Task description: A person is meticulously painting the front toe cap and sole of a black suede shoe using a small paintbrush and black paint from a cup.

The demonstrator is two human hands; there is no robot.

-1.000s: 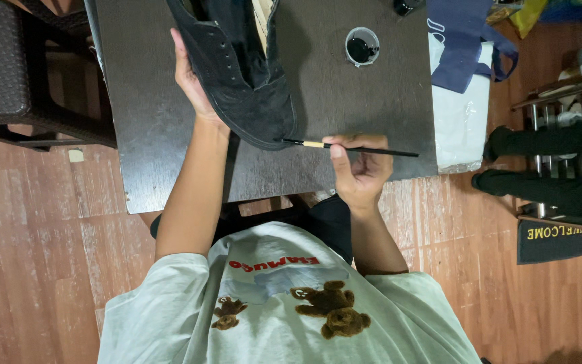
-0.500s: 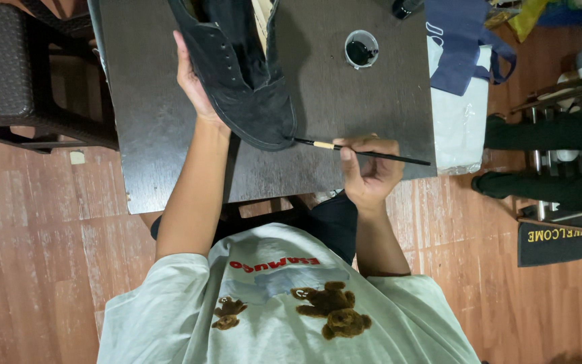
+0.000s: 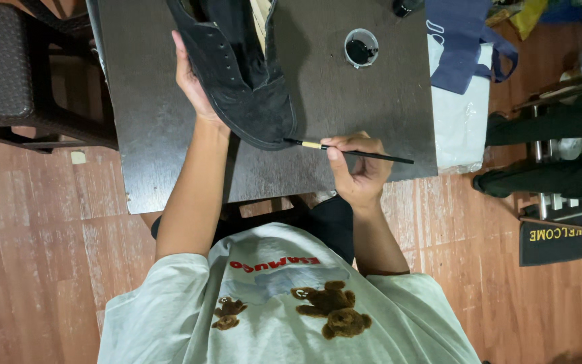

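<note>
Black suede lace-up shoe: above the dark wooden table, cupped by left hand. Thin black-handled paintbrush: pinched in closed right hand, tip touching shoe's toe.

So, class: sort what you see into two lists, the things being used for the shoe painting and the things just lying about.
In use:
black shoe, held by the left hand
thin brush, in the right hand, tip at the shoe's toe
small cup of black paint
dark table

Lying about:
blue bag
white bag
doormat
chair
</note>
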